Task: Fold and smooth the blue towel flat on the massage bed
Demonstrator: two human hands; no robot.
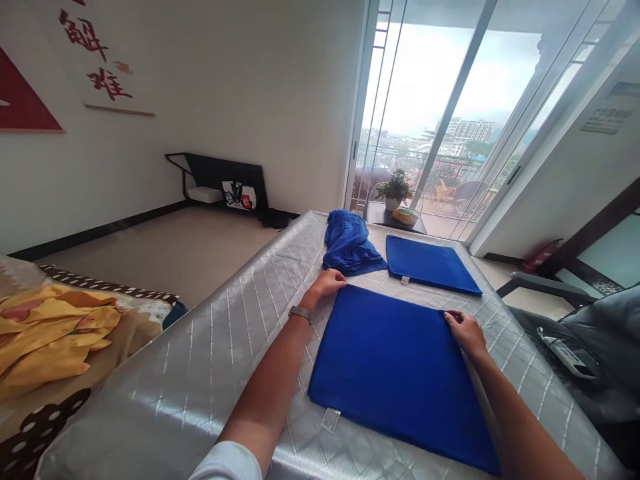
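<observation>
A flat blue cushion cover (395, 373) lies spread on a silver quilted mattress (200, 373), with a white label (331, 420) sticking out at its near left edge. My left hand (327, 283) pinches the cover's far left corner. At the far right corner, my right hand (466, 331) grips the edge between thumb and fingers. Beyond it lies a second flat blue cover (433, 263), also with a small white tag. A crumpled blue cloth (350, 243) is heaped just past my left hand.
Yellow patterned fabric (60, 327) lies on bedding at the left. A black armchair (610, 340) with a power strip (567, 355) stands along the right. Past the mattress, a small table holds a potted plant (395, 189) before the glass sliding door (425, 100).
</observation>
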